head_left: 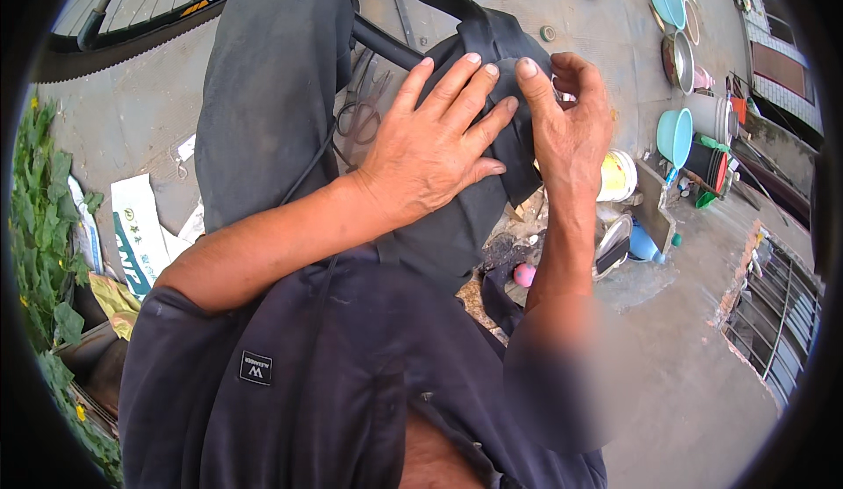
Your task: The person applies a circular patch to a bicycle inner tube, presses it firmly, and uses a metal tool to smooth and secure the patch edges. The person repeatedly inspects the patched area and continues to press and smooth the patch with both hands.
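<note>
Beneath the fingertips of your left hand (pixel 439 142), and just beside your right thumb, lies the black strip (pixel 502 43), folded over your thigh (pixel 448 234). Your left hand is palm down, fingers spread and closed on nothing; it seems to steady the material by pressure alone. Your right hand (pixel 566 111) has its thumb apart from the curled fingers; whether those fingers pinch an edge cannot be told from this view.

Slipping looks the likeliest trouble: the thigh is rounded, so easing the left palm could let the strip slide or spring out of its folds. Uneven pressure between your hands could leave it skewed or creased. Its tail, running up beyond your left fingertips, could tug it sideways if your leg shifts. On the little-finger side of your left hand, the scissors (pixel 362 111) lie near a dark cord (pixel 316 166); a blind reach there could tangle them or nick you.
</note>
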`<control>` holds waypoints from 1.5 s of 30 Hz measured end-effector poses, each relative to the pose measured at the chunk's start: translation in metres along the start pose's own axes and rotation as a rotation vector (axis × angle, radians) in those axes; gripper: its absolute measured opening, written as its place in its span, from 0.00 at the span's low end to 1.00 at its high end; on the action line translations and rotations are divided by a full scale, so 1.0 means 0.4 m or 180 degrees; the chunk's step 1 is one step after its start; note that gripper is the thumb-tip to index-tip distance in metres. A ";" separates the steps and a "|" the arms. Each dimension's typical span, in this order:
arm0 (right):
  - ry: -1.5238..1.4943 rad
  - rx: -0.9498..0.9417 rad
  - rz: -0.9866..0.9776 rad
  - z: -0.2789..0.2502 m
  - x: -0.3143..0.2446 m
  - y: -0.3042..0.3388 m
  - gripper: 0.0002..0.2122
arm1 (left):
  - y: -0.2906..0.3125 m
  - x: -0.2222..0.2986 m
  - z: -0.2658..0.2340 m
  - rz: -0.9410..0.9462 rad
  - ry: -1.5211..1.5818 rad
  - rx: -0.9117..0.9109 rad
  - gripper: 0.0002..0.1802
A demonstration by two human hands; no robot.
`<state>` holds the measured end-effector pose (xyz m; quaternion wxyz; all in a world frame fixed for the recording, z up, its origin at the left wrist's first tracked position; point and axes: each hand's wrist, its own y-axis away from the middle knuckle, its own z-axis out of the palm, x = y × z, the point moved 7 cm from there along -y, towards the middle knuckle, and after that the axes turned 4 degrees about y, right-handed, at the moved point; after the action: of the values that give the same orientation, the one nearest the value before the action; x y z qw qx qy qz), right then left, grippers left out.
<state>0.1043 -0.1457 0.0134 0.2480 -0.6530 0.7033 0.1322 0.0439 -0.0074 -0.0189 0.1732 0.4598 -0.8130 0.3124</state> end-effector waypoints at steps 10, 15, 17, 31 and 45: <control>-0.0085 -0.0236 0.0020 0.061 0.004 0.001 0.32 | 0.004 0.006 0.012 -0.0011 0.0084 0.0097 0.39; 0.0126 -0.0256 -0.0167 0.064 -0.002 -0.005 0.27 | -0.003 0.009 0.017 0.0000 0.0138 0.0108 0.38; 0.0014 -0.0164 -0.0127 0.064 0.004 -0.002 0.24 | -0.004 0.010 0.020 0.0042 0.0175 0.0132 0.37; -0.0503 0.0008 0.0233 0.062 0.055 -0.005 0.20 | -0.020 0.036 0.049 0.0159 0.0089 0.0078 0.36; -0.0776 -0.0039 0.0532 0.095 0.062 -0.031 0.18 | -0.039 0.005 0.033 0.0168 0.0047 0.0267 0.33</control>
<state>0.1225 -0.1489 -0.0298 0.3157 -0.5727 0.7190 0.2351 0.0562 -0.0236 -0.0221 0.1515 0.4427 -0.8097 0.3541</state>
